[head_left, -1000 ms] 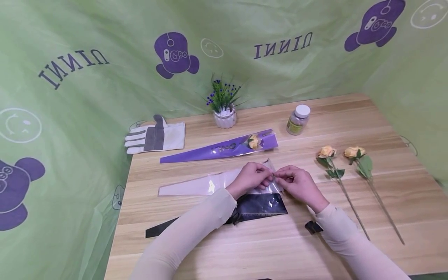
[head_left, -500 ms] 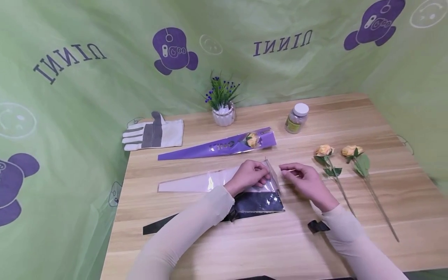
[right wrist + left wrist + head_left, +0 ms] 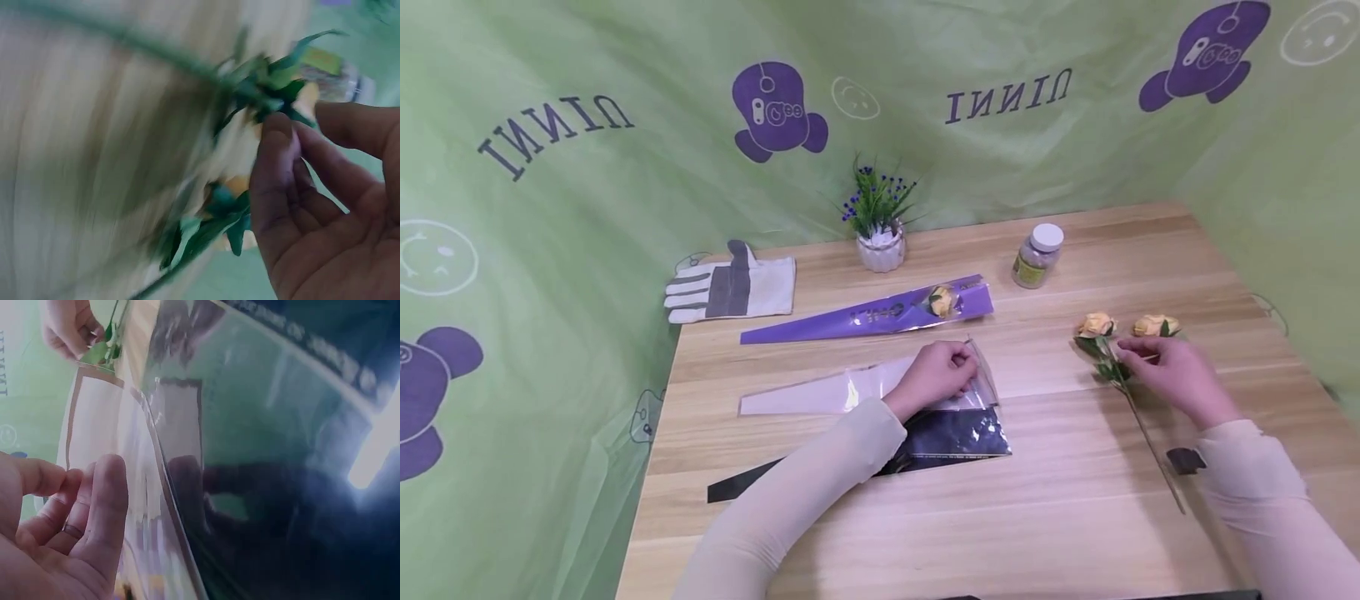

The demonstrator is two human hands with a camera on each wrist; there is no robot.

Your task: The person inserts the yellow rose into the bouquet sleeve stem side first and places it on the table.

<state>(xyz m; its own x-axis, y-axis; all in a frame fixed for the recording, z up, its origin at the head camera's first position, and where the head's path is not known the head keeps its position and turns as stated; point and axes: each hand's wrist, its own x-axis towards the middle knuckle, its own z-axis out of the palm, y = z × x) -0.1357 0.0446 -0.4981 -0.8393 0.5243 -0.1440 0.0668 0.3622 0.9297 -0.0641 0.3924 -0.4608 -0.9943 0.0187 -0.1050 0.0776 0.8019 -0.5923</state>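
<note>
My left hand (image 3: 934,371) pinches the mouth edge of a pale see-through flower sleeve (image 3: 820,393), which lies on the table. In the left wrist view, thumb and fingers (image 3: 107,494) sit at the sleeve's rim. A black flower sleeve (image 3: 958,433) lies just in front, partly under my left forearm. My right hand (image 3: 1176,375) is at the upper stem of the nearer artificial rose (image 3: 1096,325). In the right wrist view its fingertips are beside the green leaves, with thumb and index finger apart. The second rose (image 3: 1156,325) shows its bloom; my right hand and arm hide its stem.
A purple sleeve (image 3: 805,326) holding a rose (image 3: 941,301) lies farther back. Behind stand a small potted plant (image 3: 881,250) and a white-lidded jar (image 3: 1037,257). A work glove (image 3: 767,287) rests at the table's left back corner. Green cloth (image 3: 1000,167) hangs behind.
My right hand has left the pale sleeve's mouth and moved right to the nearer rose. My left hand stays at the sleeve's edge. The rose has not visibly moved.
</note>
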